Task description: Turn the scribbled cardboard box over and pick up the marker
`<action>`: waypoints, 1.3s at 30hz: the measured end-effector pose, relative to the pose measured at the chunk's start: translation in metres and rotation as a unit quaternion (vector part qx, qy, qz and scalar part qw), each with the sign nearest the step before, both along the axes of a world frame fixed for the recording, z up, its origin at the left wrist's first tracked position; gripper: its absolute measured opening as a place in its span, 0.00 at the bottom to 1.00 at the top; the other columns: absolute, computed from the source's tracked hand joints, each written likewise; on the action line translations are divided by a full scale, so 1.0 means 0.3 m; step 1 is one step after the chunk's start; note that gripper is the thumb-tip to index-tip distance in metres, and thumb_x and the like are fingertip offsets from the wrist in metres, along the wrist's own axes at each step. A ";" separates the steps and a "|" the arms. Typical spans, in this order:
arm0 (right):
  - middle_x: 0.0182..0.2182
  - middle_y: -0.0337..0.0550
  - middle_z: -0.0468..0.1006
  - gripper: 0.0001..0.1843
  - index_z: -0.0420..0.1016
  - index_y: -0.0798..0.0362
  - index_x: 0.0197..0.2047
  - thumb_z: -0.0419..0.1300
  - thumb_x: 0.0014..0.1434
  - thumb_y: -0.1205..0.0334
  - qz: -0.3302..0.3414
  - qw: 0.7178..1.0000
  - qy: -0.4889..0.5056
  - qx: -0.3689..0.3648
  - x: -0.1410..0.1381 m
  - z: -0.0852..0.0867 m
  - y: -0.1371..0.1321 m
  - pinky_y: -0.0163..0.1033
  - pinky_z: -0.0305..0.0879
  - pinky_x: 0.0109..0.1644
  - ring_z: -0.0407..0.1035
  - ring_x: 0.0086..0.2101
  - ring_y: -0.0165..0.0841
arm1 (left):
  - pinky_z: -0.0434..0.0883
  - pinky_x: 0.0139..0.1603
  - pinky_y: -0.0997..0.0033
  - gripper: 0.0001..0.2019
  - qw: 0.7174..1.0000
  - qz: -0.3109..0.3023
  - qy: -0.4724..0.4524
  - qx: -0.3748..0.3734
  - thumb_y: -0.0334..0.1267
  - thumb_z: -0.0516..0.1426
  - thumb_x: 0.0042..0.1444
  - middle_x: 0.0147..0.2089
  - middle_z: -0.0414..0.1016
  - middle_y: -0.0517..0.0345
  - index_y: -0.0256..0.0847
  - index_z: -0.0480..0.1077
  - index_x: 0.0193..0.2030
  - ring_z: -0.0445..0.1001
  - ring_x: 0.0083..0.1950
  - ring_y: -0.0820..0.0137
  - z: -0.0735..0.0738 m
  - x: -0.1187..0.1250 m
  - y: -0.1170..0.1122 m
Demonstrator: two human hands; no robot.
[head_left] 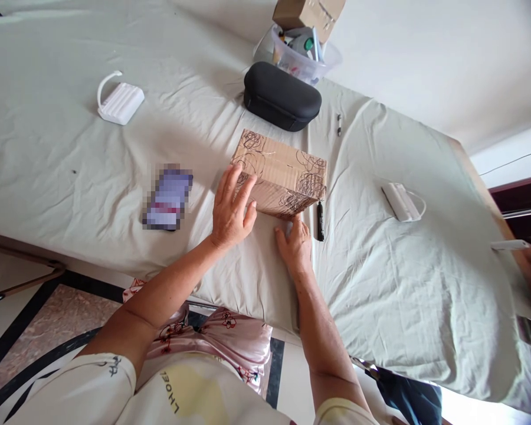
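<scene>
Head view: behind the box (pixel 289 168), one black case (pixel 283 95) is placed, with one tub (pixel 307 72) farther back. Two white devices (pixel 123 104) are seen on the desk (pixel 380 283), one at each side; one phone (pixel 168 200) is laid to the left, one marker (pixel 321 223) just right of the box. Both forearms are stretched forward: the left hand's (pixel 230 213) fingers are spread over the box's left end; the right hand's (pixel 295 245) fingers are bent at its lower front edge, thumb held apart.

Brown cardboard box (pixel 287 167), scribbled with black loops near its corners, lying on pale cloth (pixel 371 277)
</scene>
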State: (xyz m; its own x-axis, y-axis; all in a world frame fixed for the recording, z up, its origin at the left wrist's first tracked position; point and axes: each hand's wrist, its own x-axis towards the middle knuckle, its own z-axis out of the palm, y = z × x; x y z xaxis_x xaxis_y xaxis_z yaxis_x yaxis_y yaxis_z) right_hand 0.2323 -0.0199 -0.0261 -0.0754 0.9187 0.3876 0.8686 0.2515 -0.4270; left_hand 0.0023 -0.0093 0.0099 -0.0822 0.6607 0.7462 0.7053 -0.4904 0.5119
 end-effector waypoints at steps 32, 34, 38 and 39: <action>0.38 0.41 0.80 0.22 0.74 0.50 0.61 0.59 0.67 0.51 -0.103 0.961 0.207 0.153 0.010 0.103 -0.012 0.48 0.74 0.53 0.77 0.40 0.35 | 0.79 0.55 0.64 0.17 0.992 0.055 -0.112 -0.024 0.46 0.50 0.76 0.57 0.81 0.47 0.43 0.71 0.62 0.80 0.56 0.65 -0.020 -0.039 0.032; 0.38 0.41 0.78 0.21 0.74 0.49 0.60 0.58 0.68 0.50 -0.103 0.953 0.225 0.175 0.016 0.102 -0.012 0.48 0.74 0.54 0.75 0.40 0.35 | 0.79 0.54 0.64 0.16 0.993 0.049 -0.110 -0.020 0.46 0.49 0.76 0.55 0.81 0.48 0.43 0.74 0.58 0.80 0.54 0.65 -0.016 -0.040 0.030; 0.40 0.43 0.77 0.19 0.77 0.49 0.54 0.57 0.69 0.48 -0.095 0.947 0.242 0.188 0.029 0.102 -0.013 0.47 0.73 0.50 0.74 0.40 0.35 | 0.78 0.53 0.65 0.16 0.992 0.011 -0.124 -0.025 0.47 0.51 0.75 0.54 0.81 0.48 0.43 0.74 0.56 0.79 0.54 0.65 -0.004 -0.039 0.024; 0.41 0.44 0.77 0.18 0.78 0.50 0.52 0.56 0.70 0.48 -0.093 0.950 0.236 0.183 0.030 0.105 -0.014 0.47 0.73 0.50 0.74 0.41 0.36 | 0.78 0.54 0.64 0.16 0.991 0.001 -0.129 -0.027 0.47 0.52 0.75 0.54 0.81 0.48 0.43 0.74 0.57 0.79 0.54 0.65 -0.001 -0.037 0.022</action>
